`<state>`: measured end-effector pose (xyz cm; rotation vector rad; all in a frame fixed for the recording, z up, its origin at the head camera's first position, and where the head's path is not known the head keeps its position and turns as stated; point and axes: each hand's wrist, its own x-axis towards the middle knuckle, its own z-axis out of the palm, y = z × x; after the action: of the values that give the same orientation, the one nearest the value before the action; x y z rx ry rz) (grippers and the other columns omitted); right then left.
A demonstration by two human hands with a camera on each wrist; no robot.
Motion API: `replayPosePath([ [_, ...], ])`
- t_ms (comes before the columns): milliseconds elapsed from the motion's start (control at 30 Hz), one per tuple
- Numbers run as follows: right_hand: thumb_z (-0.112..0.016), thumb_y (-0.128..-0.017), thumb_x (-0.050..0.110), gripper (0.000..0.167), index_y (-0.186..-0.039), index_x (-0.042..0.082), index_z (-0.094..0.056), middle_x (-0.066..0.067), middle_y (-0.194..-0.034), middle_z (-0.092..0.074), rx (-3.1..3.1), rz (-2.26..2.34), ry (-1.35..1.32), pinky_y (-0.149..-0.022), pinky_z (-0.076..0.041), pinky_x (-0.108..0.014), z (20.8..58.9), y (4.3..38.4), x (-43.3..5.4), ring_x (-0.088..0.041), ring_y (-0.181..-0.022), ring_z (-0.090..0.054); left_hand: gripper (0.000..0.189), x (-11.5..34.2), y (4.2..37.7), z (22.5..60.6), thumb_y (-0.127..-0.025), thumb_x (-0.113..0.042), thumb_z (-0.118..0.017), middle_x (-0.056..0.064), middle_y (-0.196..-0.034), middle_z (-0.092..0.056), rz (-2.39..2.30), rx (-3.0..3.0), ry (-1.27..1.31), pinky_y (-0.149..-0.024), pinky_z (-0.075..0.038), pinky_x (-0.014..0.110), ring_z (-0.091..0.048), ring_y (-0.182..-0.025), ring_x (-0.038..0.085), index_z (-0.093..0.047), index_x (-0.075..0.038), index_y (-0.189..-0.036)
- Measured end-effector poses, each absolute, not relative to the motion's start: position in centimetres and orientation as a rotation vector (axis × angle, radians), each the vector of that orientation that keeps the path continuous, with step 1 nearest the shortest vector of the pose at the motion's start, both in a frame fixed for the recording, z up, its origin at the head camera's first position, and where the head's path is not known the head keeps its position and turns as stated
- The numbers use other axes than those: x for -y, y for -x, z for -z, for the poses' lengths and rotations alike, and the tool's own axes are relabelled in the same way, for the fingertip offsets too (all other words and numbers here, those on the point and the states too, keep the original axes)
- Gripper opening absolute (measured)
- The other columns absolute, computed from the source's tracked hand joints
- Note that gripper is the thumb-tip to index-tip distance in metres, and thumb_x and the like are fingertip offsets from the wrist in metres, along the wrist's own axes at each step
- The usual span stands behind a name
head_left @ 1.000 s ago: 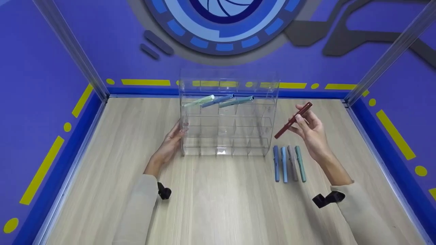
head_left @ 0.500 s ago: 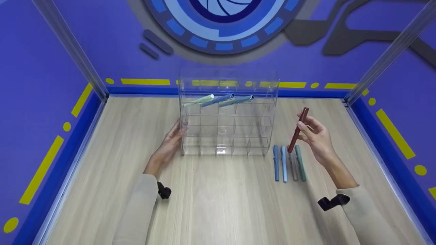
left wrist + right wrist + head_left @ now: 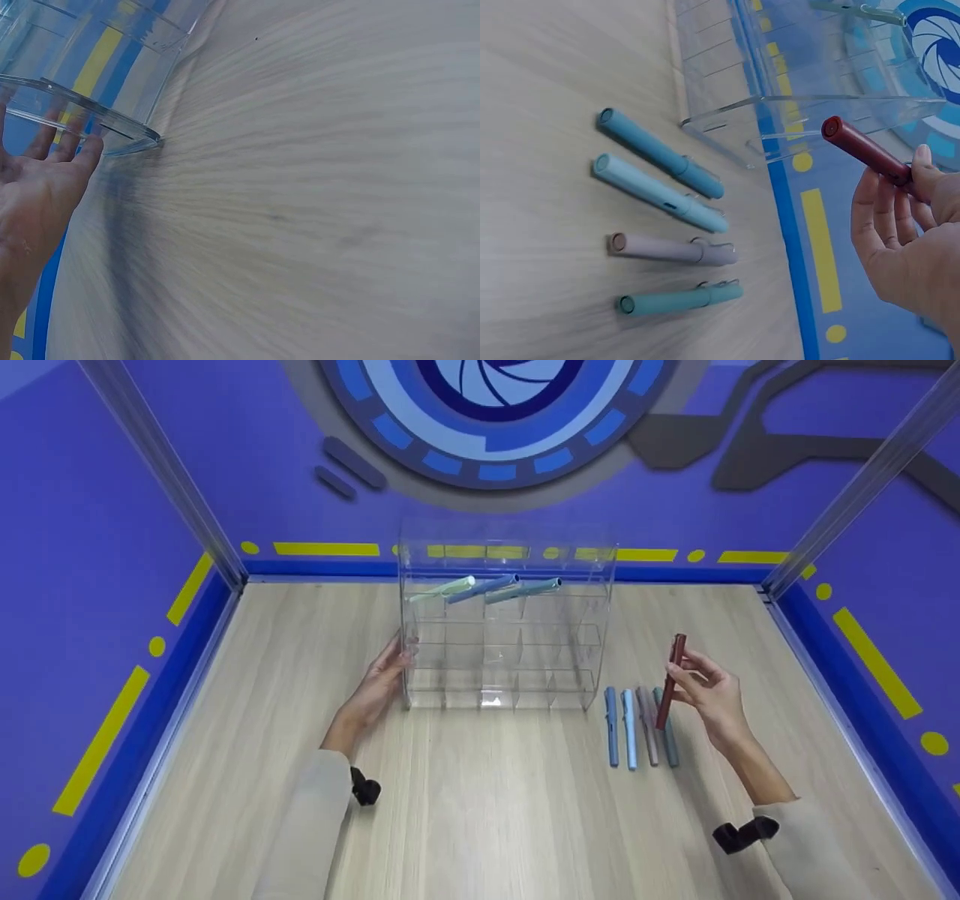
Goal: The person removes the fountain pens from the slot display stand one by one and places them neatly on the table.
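Right hand [image 3: 715, 695] pinches a red pen [image 3: 668, 694].
Probably light, stiff; hold mid-barrel. Left hand [image 3: 377, 684], fingers extended, touches clear rack [image 3: 499, 681].

No lettering, brand name or number can be read on the dark red pen [image 3: 666, 700], the four pens on the tabletop [image 3: 630, 731] or the clear acrylic organizer [image 3: 465, 656]; the back wall [image 3: 255, 472] bears wordless graphics, a round shutter-style emblem [image 3: 497, 424] above yellow bars [image 3: 326, 549] and dots [image 3: 250, 547].

Blue walls [image 3: 247, 457] with yellow dashes [image 3: 326, 549] surround a wood-grain table [image 3: 487, 802].
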<state>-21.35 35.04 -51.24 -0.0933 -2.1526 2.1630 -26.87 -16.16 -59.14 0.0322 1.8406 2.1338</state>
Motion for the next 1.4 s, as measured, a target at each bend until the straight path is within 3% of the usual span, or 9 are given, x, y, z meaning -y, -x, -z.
replayPosePath([
  [500,-0.069,-0.098,0.008,0.062,-0.15,-0.01,-0.04,0.013,-0.102,-0.064,2.525,-1.87,0.089,-0.076,-0.063,-0.02,52.8,20.4,-37.9,0.003,-0.089,-0.069,0.068,16.1,26.9,59.2,-0.109,-0.036,-0.048,0.004,-0.173,-0.014,-2.152,-1.827,-0.057,-0.133,-0.01,0.044,-0.015,-0.161,0.027,-0.01,-0.03,-0.166],
  [667,-0.068,-0.099,0.01,0.059,-0.15,-0.007,-0.044,0.016,-0.1,-0.063,2.627,-1.75,0.142,-0.075,-0.062,-0.018,53.6,20.4,-38.9,0.005,-0.087,-0.067,0.067,16.2,26.9,59.3,-0.11,-0.034,-0.046,0.005,-0.173,-0.017,-2.157,-1.833,-0.045,-0.133,-0.011,0.044,-0.019,-0.16,0.027,-0.009,-0.028,-0.166],
  [800,-0.07,-0.098,0.012,0.054,-0.144,-0.007,-0.052,0.015,-0.098,-0.065,2.676,-1.641,0.199,-0.073,-0.062,-0.018,54.8,20.3,-39.7,0.006,-0.083,-0.067,0.07,16.2,26.9,59.3,-0.109,-0.039,-0.048,0.002,-0.174,-0.011,-2.141,-1.833,-0.035,-0.133,-0.01,0.044,-0.015,-0.161,0.026,-0.01,-0.03,-0.166],
  [900,-0.072,-0.096,0.014,0.051,-0.14,-0.007,-0.056,0.009,-0.098,-0.068,2.718,-1.547,0.229,-0.07,-0.062,-0.018,55.7,20.2,-40.3,0.006,-0.079,-0.067,0.072,16.1,26.9,59.4,-0.106,-0.044,-0.052,-0.002,-0.175,-0.006,-2.134,-1.833,-0.022,-0.133,-0.01,0.043,-0.012,-0.161,0.024,-0.012,-0.033,-0.165],
  [1133,-0.073,-0.096,0.013,0.047,-0.135,-0.008,-0.06,-0.027,-0.111,-0.07,2.822,-1.366,0.195,-0.065,-0.058,-0.014,57.1,20.1,-40.9,0.01,-0.076,-0.064,0.071,16.1,26.9,59.4,-0.106,-0.043,-0.054,-0.003,-0.175,-0.006,-2.15,-1.836,0.012,-0.132,-0.012,0.042,-0.017,-0.16,0.024,-0.015,-0.034,-0.165],
  [1400,-0.073,-0.096,0.012,0.048,-0.136,-0.01,-0.059,-0.031,-0.114,-0.069,2.851,-1.377,0.21,-0.062,-0.06,-0.019,58.0,20.1,-41.2,0.001,-0.074,-0.067,0.07,16.1,26.9,59.3,-0.106,-0.041,-0.053,-0.002,-0.174,-0.014,-2.164,-1.829,-0.023,-0.133,-0.012,0.04,-0.018,-0.16,0.022,-0.015,-0.034,-0.165],
])
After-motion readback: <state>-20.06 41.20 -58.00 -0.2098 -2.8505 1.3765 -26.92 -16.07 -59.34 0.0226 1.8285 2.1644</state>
